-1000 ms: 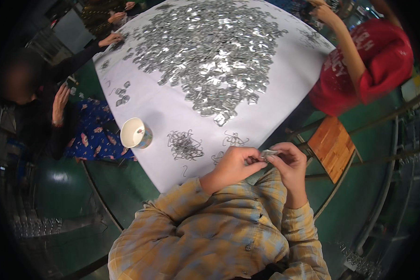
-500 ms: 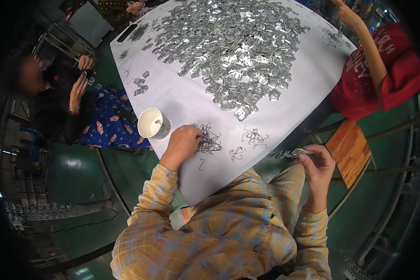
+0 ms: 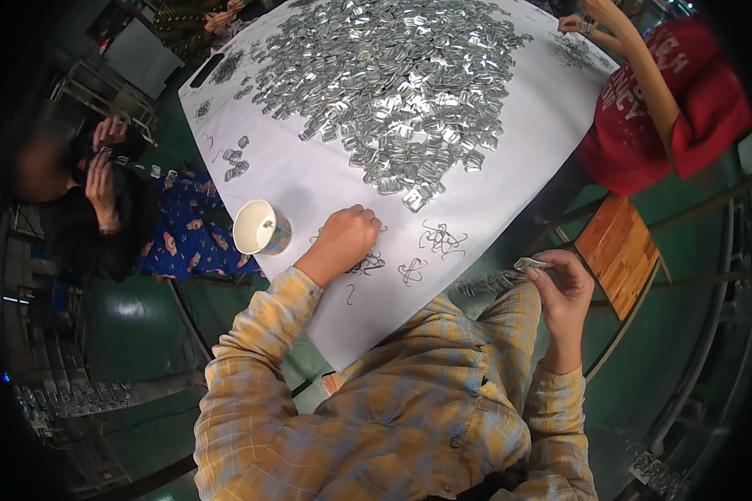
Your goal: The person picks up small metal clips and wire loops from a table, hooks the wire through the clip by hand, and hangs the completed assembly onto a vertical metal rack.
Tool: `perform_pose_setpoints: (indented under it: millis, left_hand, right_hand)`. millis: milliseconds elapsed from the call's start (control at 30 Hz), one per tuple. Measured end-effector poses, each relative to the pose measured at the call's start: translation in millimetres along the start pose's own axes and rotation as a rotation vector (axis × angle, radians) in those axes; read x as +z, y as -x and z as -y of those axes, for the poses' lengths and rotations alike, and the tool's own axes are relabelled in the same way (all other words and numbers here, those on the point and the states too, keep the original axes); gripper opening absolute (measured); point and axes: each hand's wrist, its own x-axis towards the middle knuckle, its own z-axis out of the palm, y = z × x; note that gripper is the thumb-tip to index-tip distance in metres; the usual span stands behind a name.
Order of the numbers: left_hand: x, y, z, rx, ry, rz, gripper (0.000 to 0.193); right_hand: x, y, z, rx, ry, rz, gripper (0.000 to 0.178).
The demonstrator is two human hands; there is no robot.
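My left hand [image 3: 342, 242] is closed over a small pile of thin wire hooks [image 3: 364, 265] near the table's front corner. Its fingertips are turned away, so anything between them is hidden. Off the table's near edge, my right hand [image 3: 566, 288] pinches a small shiny rectangular piece [image 3: 528, 264] between thumb and fingers. A blurred string of similar pieces [image 3: 489, 284] trails left from it above my lap. Two smaller clusters of S-shaped wire hooks [image 3: 441, 240] lie to the right of my left hand, and a single wire hook [image 3: 351, 294] lies nearer me.
A large heap of shiny pieces [image 3: 393, 92] covers the far part of the white table [image 3: 309, 167]. A paper cup [image 3: 261, 227] stands at the left edge. Co-workers sit left, right and far. A wooden stool [image 3: 617, 255] is at my right.
My left hand has lifted and shifted slightly right and away from me over the hooks. My right hand stays nearly in place while the string of pieces swings. The view has shifted slightly.
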Motion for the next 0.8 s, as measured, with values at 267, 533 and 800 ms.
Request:
perform_pose_setpoints:
  millis: [267, 533, 800]
  left_hand:
    - [-11.6, -3.9, -44.5, 0.000, 0.451, 0.006, 0.005]
    - [-20.7, 27.0, -11.9, -0.352, 0.518, -0.028, 0.008]
    - [-20.3, 39.6, -0.7, -0.411, 0.370, -0.201, 0.009]
  right_hand:
    - [0.8, 1.6, -0.7, -0.001, 0.053, 0.003, 0.015]
    - [0.7, 1.8, -4.0, 0.002, 0.034, 0.001, 0.015]
    - [2.1, 0.3, -5.8, 0.005, 0.024, 0.024, 0.014]
